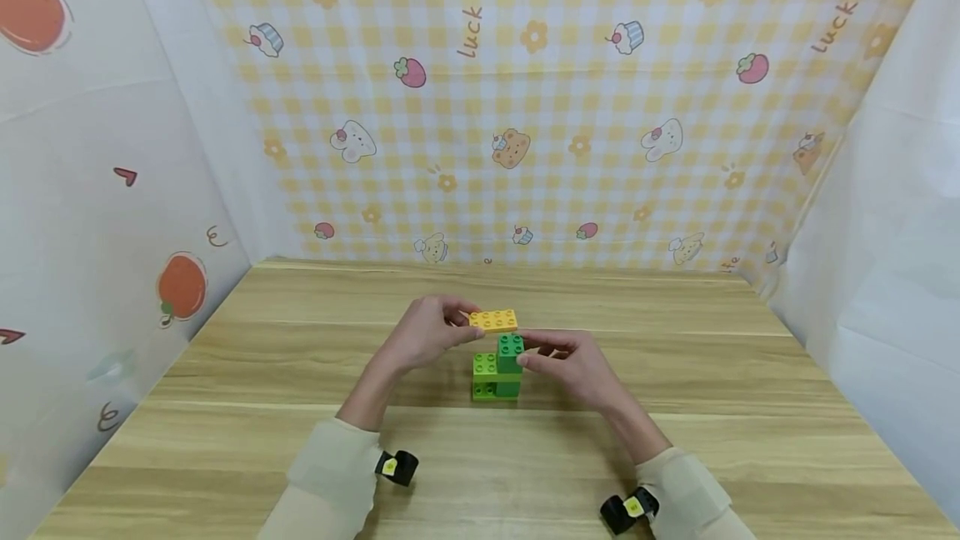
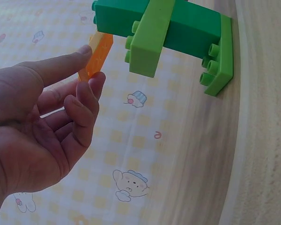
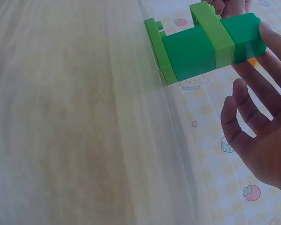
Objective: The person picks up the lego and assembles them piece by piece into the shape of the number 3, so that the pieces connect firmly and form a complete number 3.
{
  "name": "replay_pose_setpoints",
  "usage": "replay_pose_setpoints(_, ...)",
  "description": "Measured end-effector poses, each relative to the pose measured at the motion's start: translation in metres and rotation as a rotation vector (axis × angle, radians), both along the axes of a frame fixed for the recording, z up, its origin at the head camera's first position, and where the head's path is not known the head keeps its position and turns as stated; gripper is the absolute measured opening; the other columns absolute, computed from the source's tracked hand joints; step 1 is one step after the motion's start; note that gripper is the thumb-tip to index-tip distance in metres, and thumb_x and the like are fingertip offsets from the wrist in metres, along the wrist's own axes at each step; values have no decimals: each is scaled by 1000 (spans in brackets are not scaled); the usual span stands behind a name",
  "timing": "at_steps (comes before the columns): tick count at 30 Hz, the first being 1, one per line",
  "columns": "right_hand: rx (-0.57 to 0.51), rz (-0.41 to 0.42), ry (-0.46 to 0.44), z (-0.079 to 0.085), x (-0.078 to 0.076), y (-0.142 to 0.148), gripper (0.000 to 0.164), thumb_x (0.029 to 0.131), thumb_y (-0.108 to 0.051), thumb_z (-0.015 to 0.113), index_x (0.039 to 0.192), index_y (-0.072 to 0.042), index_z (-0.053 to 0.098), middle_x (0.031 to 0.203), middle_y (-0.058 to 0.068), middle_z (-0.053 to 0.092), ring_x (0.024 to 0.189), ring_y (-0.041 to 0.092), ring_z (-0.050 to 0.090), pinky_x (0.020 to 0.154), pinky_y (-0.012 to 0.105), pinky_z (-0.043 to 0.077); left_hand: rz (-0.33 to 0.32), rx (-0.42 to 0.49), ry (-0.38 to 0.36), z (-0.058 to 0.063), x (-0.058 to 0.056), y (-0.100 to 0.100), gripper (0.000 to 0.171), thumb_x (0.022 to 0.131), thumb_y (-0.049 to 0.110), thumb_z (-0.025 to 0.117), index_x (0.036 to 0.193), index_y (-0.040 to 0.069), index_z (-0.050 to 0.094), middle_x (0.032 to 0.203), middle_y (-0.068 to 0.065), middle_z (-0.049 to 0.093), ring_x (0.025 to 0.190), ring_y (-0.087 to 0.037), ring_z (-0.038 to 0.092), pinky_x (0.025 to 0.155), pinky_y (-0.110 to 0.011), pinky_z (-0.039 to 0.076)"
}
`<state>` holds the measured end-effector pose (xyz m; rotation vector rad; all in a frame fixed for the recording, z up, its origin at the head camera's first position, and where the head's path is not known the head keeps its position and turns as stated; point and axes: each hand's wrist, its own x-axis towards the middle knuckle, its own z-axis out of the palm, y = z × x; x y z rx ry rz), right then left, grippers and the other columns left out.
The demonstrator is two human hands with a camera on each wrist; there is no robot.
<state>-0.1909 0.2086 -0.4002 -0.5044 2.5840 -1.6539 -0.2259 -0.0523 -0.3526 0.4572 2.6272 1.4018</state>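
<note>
My left hand (image 1: 426,333) pinches the end of a flat yellow toy brick (image 1: 492,322) between thumb and fingers, just above and behind a small brick stack. That stack has a light green base brick (image 3: 160,54), a dark green block (image 3: 189,52), a light green crosspiece (image 3: 219,43) and a dark green top brick (image 1: 510,353). Studs show on the top brick. My right hand (image 1: 573,363) holds the top brick, thumb on its near side and forefinger behind, the other fingers loose. In the left wrist view, the yellow brick (image 2: 97,55) appears beside the stack's top.
The stack stands on a wood-grain table (image 1: 300,457). A yellow checked cloth (image 1: 525,107) with cartoon prints hangs along the back edge, and white cloths hang at both sides. Each wrist wears a black strapped camera (image 1: 397,467).
</note>
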Motion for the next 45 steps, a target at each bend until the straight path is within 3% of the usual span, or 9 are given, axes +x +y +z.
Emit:
replay_pose_setpoints(8,1,-1,-3,1,0,0,32,97,-26,78,127,-15,78,116,4,80,101,23,63,81,30,53,-24,42,-33,6,2,-5,30,94,21,81,121,9,75,97,-6,72,84,-18,62,70,-29,50)
replay_pose_setpoints(19,-4,-17,-9,0,1,-1,33,96,-25,79,127,-14,78,117,5,79,101,23,62,81,29,53,-133,135,-94,10,4,-13,29,93,17,82,118,7,74,91,-6,69,68,-16,52,55,-23,41)
replay_pose_setpoints(26,10,-27,-15,0,1,0,39,95,-27,80,133,-15,75,121,7,78,101,23,63,82,31,53,-187,130,-97,11,5,-14,28,90,16,84,114,7,73,89,-6,69,69,-17,52,54,-23,40)
replay_pose_setpoints(35,22,4,-2,1,2,0,48,97,-29,78,144,-25,66,124,12,77,94,23,65,73,29,52,-230,116,-78,9,7,-13,28,90,16,84,112,6,72,86,-6,68,69,-20,55,54,-25,43)
replay_pose_setpoints(45,36,16,32,3,4,-1,49,98,-26,77,146,-23,66,122,15,77,79,18,63,65,25,52,-245,105,-88,9,9,-9,29,89,14,84,113,5,71,87,-7,68,70,-20,57,56,-31,48)
